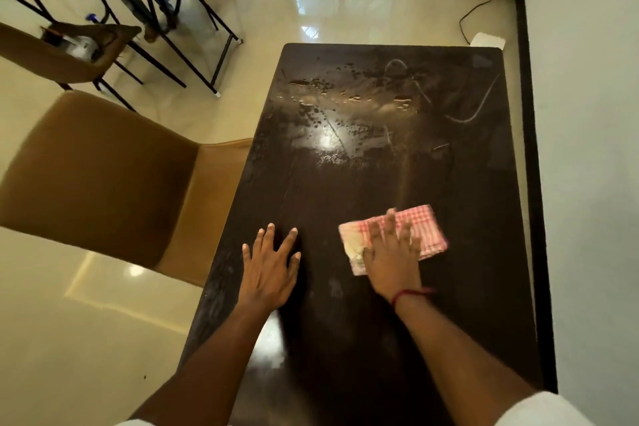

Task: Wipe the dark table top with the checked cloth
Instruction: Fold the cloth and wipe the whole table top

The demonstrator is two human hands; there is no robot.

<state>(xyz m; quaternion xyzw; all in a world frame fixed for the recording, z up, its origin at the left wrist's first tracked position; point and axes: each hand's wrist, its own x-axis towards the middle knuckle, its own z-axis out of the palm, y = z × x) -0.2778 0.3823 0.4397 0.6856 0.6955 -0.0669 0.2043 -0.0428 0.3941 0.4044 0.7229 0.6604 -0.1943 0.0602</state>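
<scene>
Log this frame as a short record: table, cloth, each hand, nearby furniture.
table: dark top, wet streaks and droplets on the far half
cloth: pink checked, folded, lying on the near right part
right hand: pressed flat on the cloth, blurred
left hand: flat on the bare top, fingers spread, holding nothing
chair: tan, at the left edge

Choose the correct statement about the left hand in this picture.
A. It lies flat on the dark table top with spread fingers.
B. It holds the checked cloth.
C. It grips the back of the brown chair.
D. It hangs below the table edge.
A. The left hand rests open, fingers spread, on the bare dark table top, beside the checked cloth, which the right hand presses flat.
</scene>
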